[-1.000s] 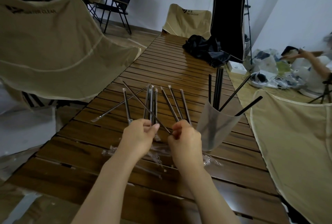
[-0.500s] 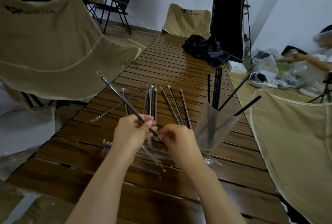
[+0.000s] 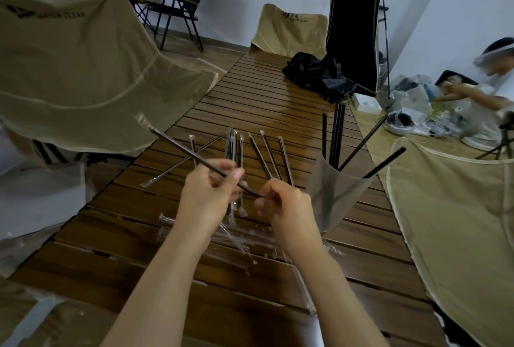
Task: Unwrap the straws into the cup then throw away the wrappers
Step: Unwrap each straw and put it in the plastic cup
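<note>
Straws are the subject here: one wrapped black straw (image 3: 192, 155) is held in the air above a slatted wooden worktop (image 3: 278, 112), slanting from upper left down to lower right. The left hand (image 3: 207, 193) grips it partway along, with fingers and thumb curled around the shaft. The right hand (image 3: 286, 207) pinches the straw's lower end, its fingers curled in close. The far end of the clear wrapper sticks out past the straw tip at the upper left. Beyond the hands, a loose row of wrapped straws (image 3: 261, 154) lies on the worktop, most pointing away from the viewer, with one lying crosswise at the left of the row. To the right of the hands stands a translucent cup (image 3: 338, 193), holding several unwrapped black straws (image 3: 338, 135) that lean out at different angles. Crumpled clear empty wrappers (image 3: 239, 241) lie on the worktop beneath and between the forearms, nearer to the viewer than the row. At the far end of the worktop sits a heap of black fabric (image 3: 317, 73). Tan folding chairs (image 3: 78, 62) stand to the left, at the far end and to the right of the worktop. In the far right corner another person (image 3: 489, 90), blurred, sits on the floor among bags and clutter.
</note>
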### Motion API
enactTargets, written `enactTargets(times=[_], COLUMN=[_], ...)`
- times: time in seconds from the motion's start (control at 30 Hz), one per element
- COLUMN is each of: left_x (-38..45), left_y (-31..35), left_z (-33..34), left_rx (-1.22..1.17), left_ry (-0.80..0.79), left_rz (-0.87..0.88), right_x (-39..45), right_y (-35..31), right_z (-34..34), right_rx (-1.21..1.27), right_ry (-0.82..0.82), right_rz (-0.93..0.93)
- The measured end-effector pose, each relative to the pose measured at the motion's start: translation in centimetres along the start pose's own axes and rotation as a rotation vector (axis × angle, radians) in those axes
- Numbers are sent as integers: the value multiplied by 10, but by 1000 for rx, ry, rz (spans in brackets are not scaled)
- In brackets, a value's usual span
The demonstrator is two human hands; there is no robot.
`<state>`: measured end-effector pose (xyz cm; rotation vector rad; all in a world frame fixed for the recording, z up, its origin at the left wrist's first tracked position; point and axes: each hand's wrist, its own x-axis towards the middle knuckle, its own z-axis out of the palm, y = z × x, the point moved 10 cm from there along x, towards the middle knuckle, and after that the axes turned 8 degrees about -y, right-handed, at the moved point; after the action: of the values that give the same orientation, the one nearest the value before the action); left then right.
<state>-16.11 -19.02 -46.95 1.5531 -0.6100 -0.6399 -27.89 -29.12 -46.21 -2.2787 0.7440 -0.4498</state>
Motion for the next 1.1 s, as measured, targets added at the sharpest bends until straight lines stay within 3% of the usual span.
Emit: enactTargets(times=[0.17, 0.33, 0.47, 0.57, 0.8, 1.1], left_x=[-19, -18, -6, -1, -4, 0], left_y=[38, 51, 27, 16, 17, 8], left_z=[-49, -24, -7, -5, 13, 21], left_rx=[372, 947, 891, 862, 914, 849], left_ry=[413, 317, 63, -50, -117, -98], left_rz=[232, 389, 307, 226, 224, 110], right_x=[-1, 0, 0, -1, 1, -14], right_y=[14, 15, 14, 9, -22, -43], right_z=[-14, -15, -4, -5, 8, -7], right_rx=[11, -38, -90, -106, -233, -295], right_ry=[23, 10, -96, -76, -17, 190], right_rz=[51, 88, 96, 62, -127, -337])
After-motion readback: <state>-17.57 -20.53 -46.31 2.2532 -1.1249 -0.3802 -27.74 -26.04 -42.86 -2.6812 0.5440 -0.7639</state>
